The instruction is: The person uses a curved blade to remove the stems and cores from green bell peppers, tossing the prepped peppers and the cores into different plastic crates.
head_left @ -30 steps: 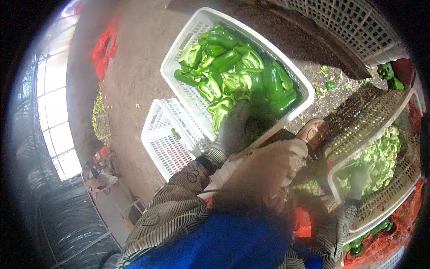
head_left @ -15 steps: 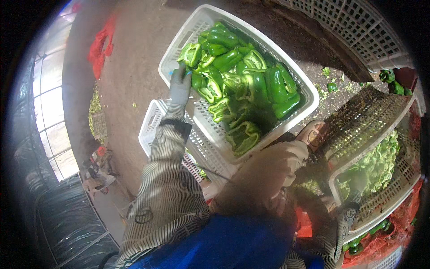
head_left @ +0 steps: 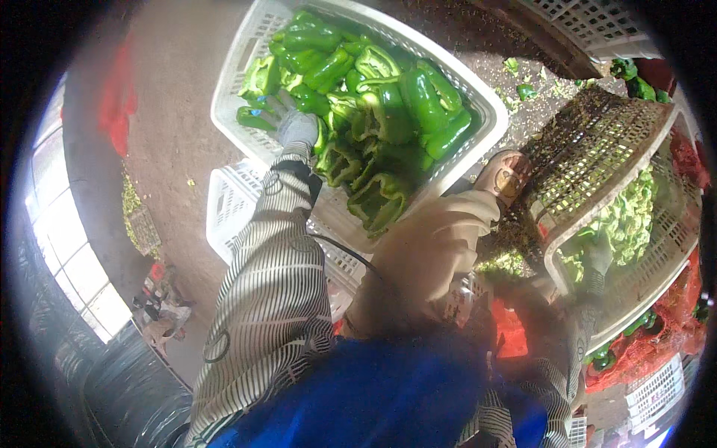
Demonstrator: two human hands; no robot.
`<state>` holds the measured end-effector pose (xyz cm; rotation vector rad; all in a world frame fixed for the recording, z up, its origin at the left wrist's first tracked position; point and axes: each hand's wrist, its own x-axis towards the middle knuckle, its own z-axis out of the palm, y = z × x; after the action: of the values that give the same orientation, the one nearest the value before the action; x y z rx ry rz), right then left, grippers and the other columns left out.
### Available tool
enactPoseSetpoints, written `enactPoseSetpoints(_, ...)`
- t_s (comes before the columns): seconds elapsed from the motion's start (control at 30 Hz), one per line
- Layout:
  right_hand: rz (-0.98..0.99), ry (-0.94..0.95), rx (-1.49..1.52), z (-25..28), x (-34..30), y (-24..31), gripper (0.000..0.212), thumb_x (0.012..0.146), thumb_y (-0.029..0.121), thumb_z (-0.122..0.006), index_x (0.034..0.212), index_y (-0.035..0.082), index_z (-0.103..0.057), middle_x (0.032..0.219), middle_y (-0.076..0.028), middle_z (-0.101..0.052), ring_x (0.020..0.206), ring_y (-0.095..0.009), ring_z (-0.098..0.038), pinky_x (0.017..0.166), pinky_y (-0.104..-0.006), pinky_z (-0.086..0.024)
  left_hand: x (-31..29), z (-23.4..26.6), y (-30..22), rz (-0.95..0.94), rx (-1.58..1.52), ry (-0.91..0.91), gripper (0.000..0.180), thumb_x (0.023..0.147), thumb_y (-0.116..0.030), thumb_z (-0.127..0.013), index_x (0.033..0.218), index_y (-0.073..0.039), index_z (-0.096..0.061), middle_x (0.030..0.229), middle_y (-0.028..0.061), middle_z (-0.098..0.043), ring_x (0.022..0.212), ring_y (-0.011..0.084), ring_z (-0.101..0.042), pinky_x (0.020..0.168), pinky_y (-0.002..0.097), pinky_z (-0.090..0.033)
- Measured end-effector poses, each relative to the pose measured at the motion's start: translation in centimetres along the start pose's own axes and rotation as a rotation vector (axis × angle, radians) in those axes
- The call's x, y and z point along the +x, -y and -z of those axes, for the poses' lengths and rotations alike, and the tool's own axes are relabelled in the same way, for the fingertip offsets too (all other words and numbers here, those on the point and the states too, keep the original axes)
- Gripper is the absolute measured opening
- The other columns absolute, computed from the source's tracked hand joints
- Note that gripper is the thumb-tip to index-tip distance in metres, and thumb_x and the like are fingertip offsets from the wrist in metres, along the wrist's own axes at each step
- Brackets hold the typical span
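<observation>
My left hand point(head_left: 290, 123), in a grey glove, reaches over the near left wall of a white plastic crate point(head_left: 489, 104). Its fingers are spread against cut green bell peppers point(head_left: 321, 71), with a bit of blue at the fingertips. One pepper piece point(head_left: 255, 119) lies right beside them. Halved and hollowed peppers fill much of this crate. On the right, my right hand point(head_left: 597, 254), also gloved in grey, hangs inside a second crate point(head_left: 553, 257) heaped with pale green pepper cores point(head_left: 631, 216). Blur and shade hide its fingers.
Another white crate point(head_left: 216, 216) stands under the pepper crate's near left side. Red mesh sacks point(head_left: 650, 347) with green peppers lie at the lower right. Pepper scraps point(head_left: 526, 91) litter the ground beyond my shoe point(head_left: 504, 175). A stack of crates point(head_left: 590, 30) rises at the upper right.
My left hand has gone from the crate's left rim in among the peppers, its fingers spreading. The whole view has shifted, so the crates sit further left. My right hand stays in the core crate.
</observation>
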<state>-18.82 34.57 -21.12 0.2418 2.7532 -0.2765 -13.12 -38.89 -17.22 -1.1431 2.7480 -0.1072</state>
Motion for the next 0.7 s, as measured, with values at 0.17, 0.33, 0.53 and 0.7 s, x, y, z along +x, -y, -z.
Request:
enactPoseSetpoints(0.17,0.006,-0.066,0.173,1.8,-1.0,0.7,0.024,0.081,0.015,-0.064,0.103,0.006,-0.067,0.088,-0.012,-0.071,0.078,-0.025,-0.066,0.074,-0.0364,-0.051,-5.1,3.8,-5.3,-0.277,-0.432,-0.188,0.077,0.097,-0.032,-0.056,0.159,-0.005,-0.02,0.162,0.0268,-0.02,0.15,0.0483,-0.016,0.122,0.0565,-0.013)
enactPoseSetpoints(0.33,-0.101,-0.268,0.336,5.1,-2.7,0.9,0.03,0.085,0.024,-0.068,0.108,0.004,-0.067,0.092,-0.013,-0.07,0.082,-0.021,-0.066,0.074,-0.0351,-0.052,-6.7,-0.4,-10.3,-0.476,-0.29,0.073,0.058,0.099,-0.027,-0.053,0.148,0.0,-0.039,0.149,0.027,-0.042,0.14,0.0391,-0.039,0.115,0.0514,-0.031)
enactPoseSetpoints(0.53,-0.313,-0.259,1.022,11.6,-9.0,2.0,0.038,0.088,0.033,-0.068,0.112,0.004,-0.067,0.073,-0.002,-0.061,0.06,-0.011,-0.052,0.055,-0.0287,-0.046,-3.6,5.5,-11.5,-0.467,-0.23,0.436,0.043,0.1,-0.027,-0.056,0.129,0.003,-0.058,0.115,0.0275,-0.065,0.109,0.044,-0.063,0.1,0.051,-0.048)
enactPoseSetpoints(0.7,-0.341,-0.302,1.547,20.7,-15.1,6.4,0.015,0.09,0.022,-0.063,0.089,0.007,-0.061,0.071,0.001,-0.057,0.048,-0.008,-0.047,0.039,-0.0244,-0.035,-15.5,22.0,-21.3,-0.888,-0.827,0.203,0.064,0.095,-0.028,-0.067,0.148,0.0,-0.044,0.149,0.0216,-0.049,0.137,0.0327,-0.049,0.114,0.0411,-0.038)
